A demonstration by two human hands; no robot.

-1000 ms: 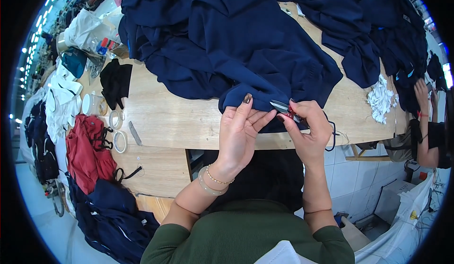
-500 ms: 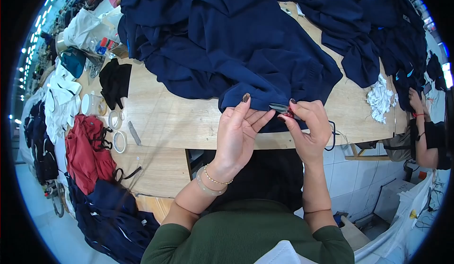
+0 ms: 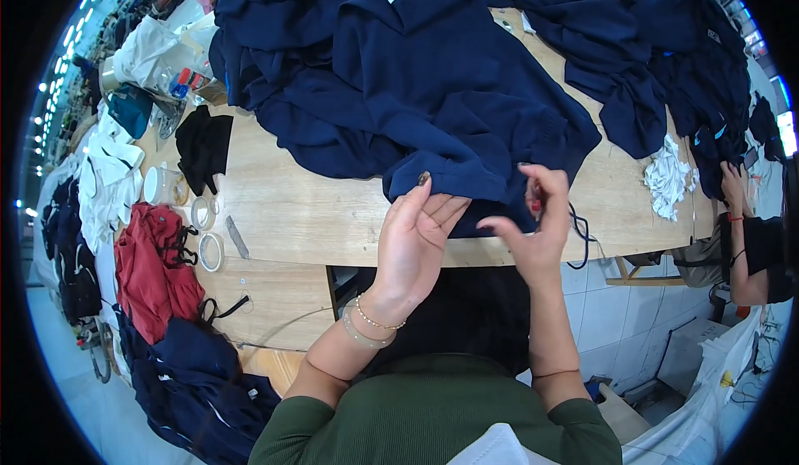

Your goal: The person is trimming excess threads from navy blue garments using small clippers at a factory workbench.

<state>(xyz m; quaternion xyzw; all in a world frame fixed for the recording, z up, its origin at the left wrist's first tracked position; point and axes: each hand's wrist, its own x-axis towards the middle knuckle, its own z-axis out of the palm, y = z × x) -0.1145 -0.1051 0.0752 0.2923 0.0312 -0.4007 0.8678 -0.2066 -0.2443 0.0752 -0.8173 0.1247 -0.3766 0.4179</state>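
Observation:
A navy garment [image 3: 466,57] lies in heavy folds across the table in front of me. My left hand [image 3: 416,240] pinches its near edge, thumb on top of the cloth and fingers underneath, palm turned up. Just right of that edge, my right hand [image 3: 541,223] is off the cloth, thumb and index finger spread apart. Tucked in its curled fingers are small red-handled thread snips [image 3: 537,202], of which only a bit of red shows; the blades are hidden. A dark drawstring [image 3: 583,228] hangs over the table edge beside this hand.
More navy garments [image 3: 616,40] cover the table at right, near crumpled white scraps [image 3: 667,178]. Another person's hand [image 3: 732,188] works at the far right. At left are a black cloth [image 3: 204,149], tape rolls [image 3: 210,251], a grey blade-like strip [image 3: 237,238] and a red garment [image 3: 154,269].
My right hand has drawn back from the garment's edge, its thumb and index finger parting and the snips shifting into the curled fingers. My left hand keeps its pinch, moving only slightly.

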